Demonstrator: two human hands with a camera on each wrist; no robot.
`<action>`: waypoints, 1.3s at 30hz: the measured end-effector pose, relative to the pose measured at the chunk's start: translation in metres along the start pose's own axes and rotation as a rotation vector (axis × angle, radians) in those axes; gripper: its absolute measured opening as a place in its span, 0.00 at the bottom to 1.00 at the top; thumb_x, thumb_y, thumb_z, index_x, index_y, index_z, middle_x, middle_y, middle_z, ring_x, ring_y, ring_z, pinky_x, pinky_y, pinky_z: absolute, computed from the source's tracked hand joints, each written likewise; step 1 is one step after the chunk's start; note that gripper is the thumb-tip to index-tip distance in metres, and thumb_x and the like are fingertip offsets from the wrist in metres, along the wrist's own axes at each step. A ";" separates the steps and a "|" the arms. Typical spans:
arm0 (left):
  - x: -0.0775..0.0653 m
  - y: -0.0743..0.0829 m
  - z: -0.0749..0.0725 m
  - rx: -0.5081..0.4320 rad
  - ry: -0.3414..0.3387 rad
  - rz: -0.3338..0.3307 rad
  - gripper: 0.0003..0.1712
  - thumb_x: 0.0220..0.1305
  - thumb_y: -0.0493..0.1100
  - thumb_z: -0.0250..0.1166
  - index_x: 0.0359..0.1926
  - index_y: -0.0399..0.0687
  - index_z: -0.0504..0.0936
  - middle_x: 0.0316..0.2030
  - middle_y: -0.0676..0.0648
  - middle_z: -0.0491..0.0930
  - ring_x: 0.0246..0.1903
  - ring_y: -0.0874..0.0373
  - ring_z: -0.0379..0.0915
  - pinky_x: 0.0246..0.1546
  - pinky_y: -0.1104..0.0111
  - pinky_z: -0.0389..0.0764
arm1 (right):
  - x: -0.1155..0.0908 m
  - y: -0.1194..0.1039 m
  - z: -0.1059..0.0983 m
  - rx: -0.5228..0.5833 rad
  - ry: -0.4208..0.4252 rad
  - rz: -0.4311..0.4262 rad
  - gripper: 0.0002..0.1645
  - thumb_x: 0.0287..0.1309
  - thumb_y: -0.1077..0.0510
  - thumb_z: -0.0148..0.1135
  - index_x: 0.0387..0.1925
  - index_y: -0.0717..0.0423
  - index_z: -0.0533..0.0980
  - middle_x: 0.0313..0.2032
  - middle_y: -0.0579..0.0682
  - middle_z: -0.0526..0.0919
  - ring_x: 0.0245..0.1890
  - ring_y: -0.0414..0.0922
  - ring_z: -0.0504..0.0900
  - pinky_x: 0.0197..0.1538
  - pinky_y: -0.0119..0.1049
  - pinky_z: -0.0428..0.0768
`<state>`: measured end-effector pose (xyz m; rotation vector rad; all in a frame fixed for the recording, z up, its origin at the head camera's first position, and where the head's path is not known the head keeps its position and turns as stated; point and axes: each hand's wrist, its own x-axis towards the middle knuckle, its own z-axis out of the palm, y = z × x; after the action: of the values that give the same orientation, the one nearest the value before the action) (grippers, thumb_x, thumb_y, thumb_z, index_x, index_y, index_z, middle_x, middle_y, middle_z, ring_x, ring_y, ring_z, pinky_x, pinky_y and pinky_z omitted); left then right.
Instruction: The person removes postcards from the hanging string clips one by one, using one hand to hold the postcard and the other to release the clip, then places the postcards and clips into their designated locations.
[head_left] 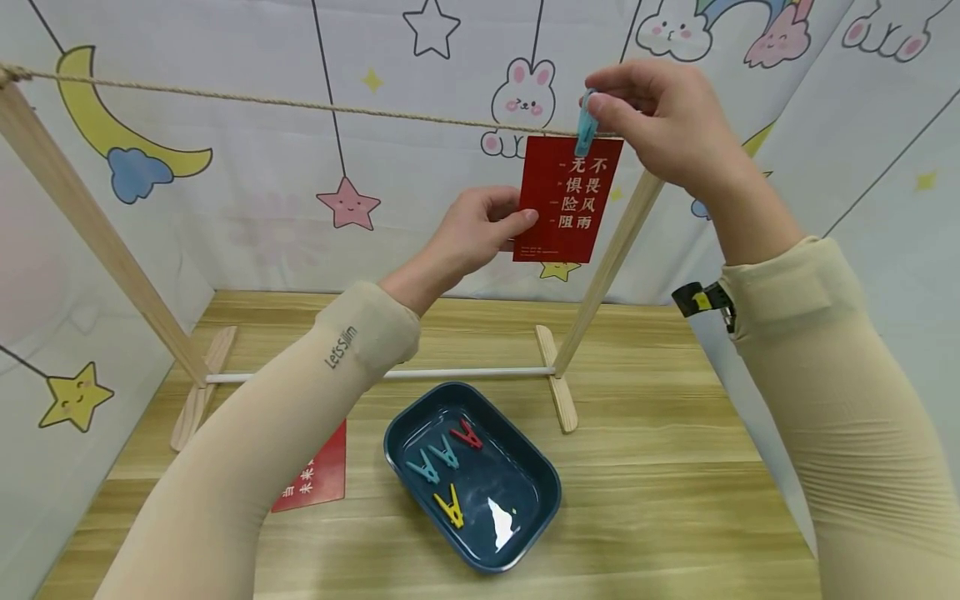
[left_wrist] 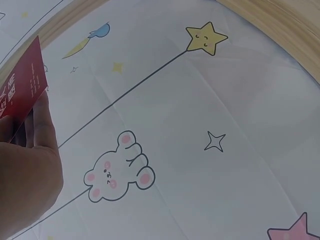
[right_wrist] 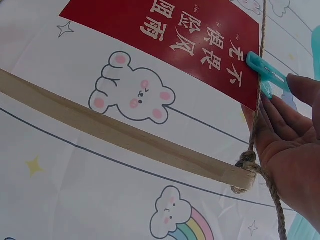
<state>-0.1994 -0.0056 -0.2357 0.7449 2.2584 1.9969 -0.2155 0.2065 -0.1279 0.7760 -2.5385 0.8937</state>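
A red card [head_left: 551, 200] with white characters hangs at the twine [head_left: 420, 117], near its right end. My left hand [head_left: 480, 225] pinches the card's left edge, thumb on the front and fingers behind. With thumb and fingers, my right hand [head_left: 667, 117] pinches a light-blue clothespin [head_left: 585, 125] at the card's top edge. In the right wrist view, that clothespin [right_wrist: 267, 72] sits across the twine [right_wrist: 262, 40] and the card's edge. The left wrist view shows only a corner of the card [left_wrist: 30, 85] above my left hand [left_wrist: 32, 170].
A dark blue tray [head_left: 517, 467] with several clothespins, red, yellow and blue-green, stands on the wooden table [head_left: 660, 467]. Another red card [head_left: 322, 475] lies left of it, partly behind my left sleeve. Wooden posts [head_left: 112, 242] hold the twine, joined below by a white rod [head_left: 465, 373].
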 end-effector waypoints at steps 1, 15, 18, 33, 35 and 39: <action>-0.001 0.001 0.000 0.000 0.000 -0.002 0.13 0.68 0.37 0.56 0.52 0.41 0.75 0.43 0.47 0.78 0.43 0.54 0.76 0.44 0.64 0.77 | 0.000 0.000 0.000 0.003 -0.001 0.002 0.18 0.68 0.49 0.52 0.56 0.45 0.71 0.50 0.43 0.75 0.47 0.39 0.76 0.53 0.31 0.70; 0.001 0.001 0.000 -0.034 -0.012 -0.013 0.12 0.67 0.37 0.57 0.50 0.39 0.76 0.42 0.45 0.78 0.43 0.52 0.76 0.44 0.62 0.77 | 0.004 0.001 0.000 0.055 -0.001 -0.029 0.15 0.66 0.52 0.55 0.53 0.47 0.73 0.46 0.45 0.77 0.45 0.40 0.77 0.52 0.31 0.72; 0.000 0.001 0.000 -0.033 -0.014 -0.011 0.12 0.67 0.37 0.57 0.50 0.40 0.76 0.42 0.45 0.78 0.42 0.52 0.76 0.44 0.60 0.77 | 0.003 0.002 0.001 0.044 0.036 -0.070 0.15 0.65 0.54 0.56 0.52 0.48 0.75 0.44 0.45 0.78 0.43 0.40 0.78 0.51 0.31 0.73; -0.002 0.006 -0.002 -0.028 -0.015 0.003 0.12 0.68 0.37 0.56 0.50 0.40 0.76 0.43 0.45 0.78 0.42 0.52 0.76 0.44 0.62 0.77 | 0.002 -0.005 0.008 -0.047 0.226 -0.218 0.12 0.65 0.56 0.56 0.48 0.52 0.76 0.42 0.41 0.79 0.39 0.36 0.76 0.47 0.29 0.74; -0.002 0.007 -0.002 -0.025 -0.012 0.002 0.12 0.68 0.37 0.56 0.50 0.39 0.76 0.43 0.45 0.78 0.42 0.52 0.76 0.44 0.62 0.77 | -0.001 -0.011 0.008 -0.028 0.249 -0.232 0.11 0.65 0.58 0.56 0.48 0.54 0.76 0.42 0.42 0.79 0.40 0.37 0.76 0.47 0.30 0.73; -0.003 0.008 -0.003 -0.013 -0.005 -0.007 0.12 0.68 0.37 0.56 0.50 0.40 0.76 0.43 0.46 0.78 0.42 0.52 0.76 0.44 0.62 0.77 | -0.009 -0.025 0.006 0.025 0.292 -0.244 0.11 0.65 0.60 0.55 0.47 0.56 0.76 0.43 0.44 0.79 0.42 0.38 0.77 0.49 0.31 0.73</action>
<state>-0.1954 -0.0089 -0.2288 0.7393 2.2400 2.0026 -0.1942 0.1892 -0.1249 0.8707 -2.1319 0.8856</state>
